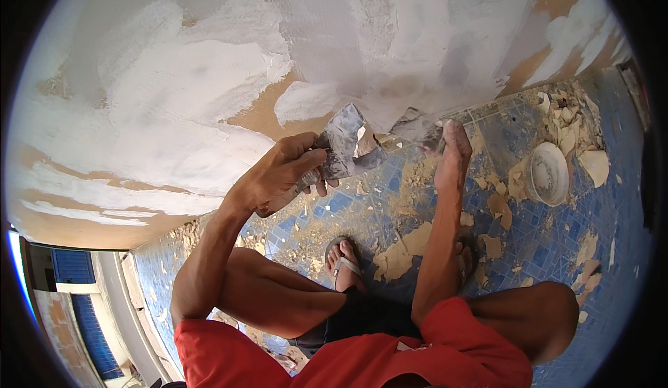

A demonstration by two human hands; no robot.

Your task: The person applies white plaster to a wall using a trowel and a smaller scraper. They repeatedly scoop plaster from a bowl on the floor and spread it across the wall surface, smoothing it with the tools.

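Gripping a broad flat blade [339,136] in the left hand [282,172], thumb on top, other fingers curled beneath; blade just past twelve o'clock from mid-view, its face smeared grey, a pale lump [364,141] near the outer edge. Right hand [454,148] between two and three o'clock, fingers closed around a second scraper [416,127]; motion-blurred, its blade toward ten o'clock from that hand, near the first blade. Whether this scraper touches the wall [188,85], cannot tell. Wall runs from nine o'clock through twelve to two, patched white and grey, tan showing between the coats. Below it, blue tiled floor [518,252] strewn with dust and chips; one large tan flake [405,250] between four and five o'clock. Round white tub [550,173] at three, smeared inside; heap of broken flakes [567,125] at one o'clock from the tub. Person low, knees bent: sandalled left foot [342,266] at six, red shirt [362,361] along the lower edge. Far off at eight, blue shutters [95,336] on a building.
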